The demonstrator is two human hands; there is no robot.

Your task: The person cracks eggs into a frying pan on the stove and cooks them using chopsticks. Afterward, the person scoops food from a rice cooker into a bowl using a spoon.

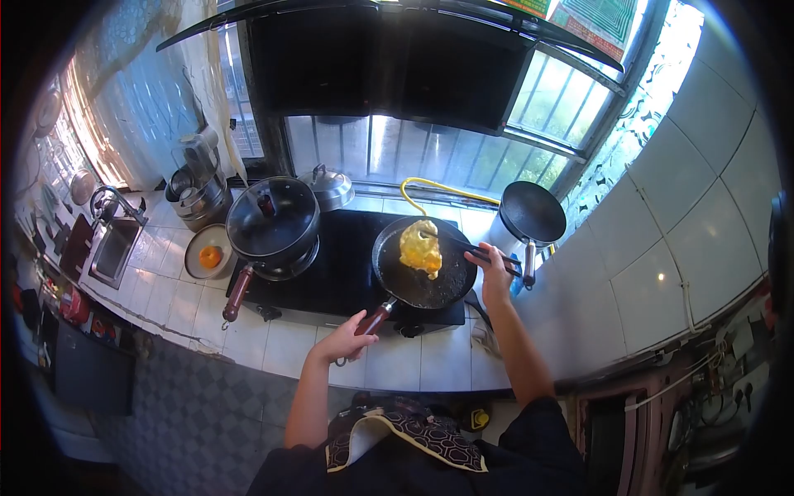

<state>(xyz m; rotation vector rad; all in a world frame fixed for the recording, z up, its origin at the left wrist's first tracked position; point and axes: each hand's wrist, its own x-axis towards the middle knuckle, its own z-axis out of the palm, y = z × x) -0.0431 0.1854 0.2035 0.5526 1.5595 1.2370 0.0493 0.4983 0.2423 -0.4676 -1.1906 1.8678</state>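
A black frying pan (401, 286) sits on the right side of the gas stove. My left hand (343, 340) is closed round its reddish-brown handle (376, 318). In my right hand (494, 269) is a pair of dark chopsticks (463, 245), reaching over the pan from the right. Their tips meet a fried egg (421, 249), yellow and white with browned patches, which appears held up over the pan. Whether its lower edge touches the pan I cannot tell. Dark oil or residue covers the pan's bottom.
On the left burner stands a lidded wok (273, 221), its handle pointing toward me. A plate (193, 258) with an orange item lies left of it. Another dark pan (533, 212) is at the right. Behind the stove are a silver lid (327, 188) and a yellow hose (451, 189); a sink (116, 252) is far left.
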